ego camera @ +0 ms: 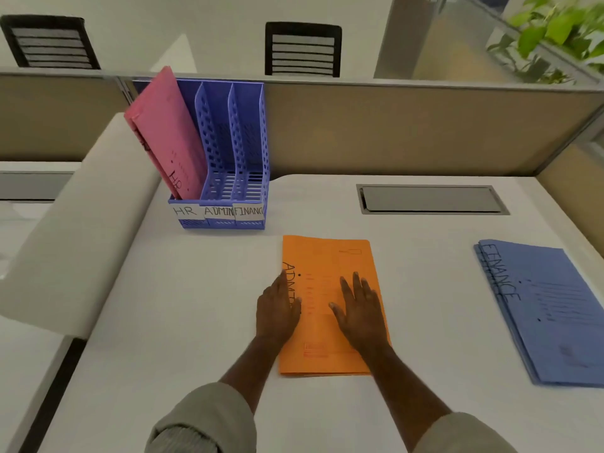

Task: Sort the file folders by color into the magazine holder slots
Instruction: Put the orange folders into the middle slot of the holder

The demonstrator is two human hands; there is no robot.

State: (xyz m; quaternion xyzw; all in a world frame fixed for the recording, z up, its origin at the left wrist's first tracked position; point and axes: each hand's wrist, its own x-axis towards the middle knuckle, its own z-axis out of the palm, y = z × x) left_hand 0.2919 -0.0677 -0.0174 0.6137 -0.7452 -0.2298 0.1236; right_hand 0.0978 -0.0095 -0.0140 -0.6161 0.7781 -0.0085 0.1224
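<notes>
Orange folders [330, 256] marked ADMIN lie flat on the white desk [202, 305], right under both my hands. Their long side points away from me, toward the holder. My left hand [277, 313] rests on the left edge, fingers straight and close together. My right hand [359, 313] lies flat on the middle, fingers straight and a little apart. Neither hand grips anything yet.

The blue magazine holder [228, 178] stands ahead and to the left, so my left hand is nearer to it. It is hard plastic full of little holes, with three slots and paper labels. The ADMIN slot [219, 211] is the middle one (I think the orange ones go there). Pink folders [166, 132] lean in the HR slot. Blue folders [552, 308] marked FINANCE lie flat, well apart to my right.

The folders look like thin, smooth card, so I think I must slide a finger under an edge to lift them.
</notes>
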